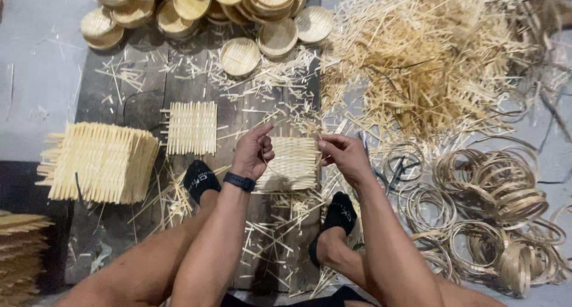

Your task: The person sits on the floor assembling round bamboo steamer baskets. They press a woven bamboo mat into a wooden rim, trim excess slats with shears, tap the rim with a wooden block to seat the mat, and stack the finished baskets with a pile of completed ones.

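We pinched the woven mat [292,163] at its side edges, left hand [252,152] and right hand [342,154] with fingers curled closed on it. The mat stretched crosswise between our hands, above the plank [143,104]; a loose mat [192,128] lay left of it.

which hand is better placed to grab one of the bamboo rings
Right, probably. The right hand holds the woven mat's edge on the side where the bamboo rings are piled; the left hand is across the mat from them.
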Demonstrator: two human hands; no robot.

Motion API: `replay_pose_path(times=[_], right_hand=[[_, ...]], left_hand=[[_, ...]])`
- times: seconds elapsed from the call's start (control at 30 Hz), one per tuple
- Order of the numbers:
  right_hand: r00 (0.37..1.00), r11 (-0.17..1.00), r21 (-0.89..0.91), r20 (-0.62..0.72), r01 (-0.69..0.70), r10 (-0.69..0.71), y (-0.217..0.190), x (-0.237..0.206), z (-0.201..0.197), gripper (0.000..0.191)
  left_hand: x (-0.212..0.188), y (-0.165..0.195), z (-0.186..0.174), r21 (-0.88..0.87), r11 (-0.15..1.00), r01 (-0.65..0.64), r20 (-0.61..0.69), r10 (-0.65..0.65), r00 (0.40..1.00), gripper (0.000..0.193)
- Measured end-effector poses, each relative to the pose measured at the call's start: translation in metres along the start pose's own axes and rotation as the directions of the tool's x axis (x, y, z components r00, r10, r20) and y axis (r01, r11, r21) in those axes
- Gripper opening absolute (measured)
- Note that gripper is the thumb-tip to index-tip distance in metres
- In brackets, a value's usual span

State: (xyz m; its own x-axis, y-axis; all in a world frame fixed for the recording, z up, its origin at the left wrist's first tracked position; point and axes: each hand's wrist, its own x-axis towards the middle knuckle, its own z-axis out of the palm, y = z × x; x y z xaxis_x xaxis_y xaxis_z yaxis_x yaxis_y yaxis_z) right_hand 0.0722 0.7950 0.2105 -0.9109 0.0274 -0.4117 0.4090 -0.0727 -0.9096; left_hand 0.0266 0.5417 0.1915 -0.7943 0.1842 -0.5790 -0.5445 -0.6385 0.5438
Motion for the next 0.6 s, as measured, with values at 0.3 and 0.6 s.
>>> replay_pose_path(times=[0.3,0.6], right_hand=[[0.972,0.946,-0.289,-0.221,-0.146,0.083,0.072,0.027,0.021,0.023],[0.944,0.807,-0.578,-0.319,-0.124,-0.084,0.106,0.014,0.041,0.019]], left_hand=[[0.030,-0.066,-0.083,0.866,0.473,-0.161,-0.129,0.522,0.843,0.016],[0.021,-0.076,-0.095,0.968,0.249,-0.019,-0.123,0.543,0.831,0.018]])
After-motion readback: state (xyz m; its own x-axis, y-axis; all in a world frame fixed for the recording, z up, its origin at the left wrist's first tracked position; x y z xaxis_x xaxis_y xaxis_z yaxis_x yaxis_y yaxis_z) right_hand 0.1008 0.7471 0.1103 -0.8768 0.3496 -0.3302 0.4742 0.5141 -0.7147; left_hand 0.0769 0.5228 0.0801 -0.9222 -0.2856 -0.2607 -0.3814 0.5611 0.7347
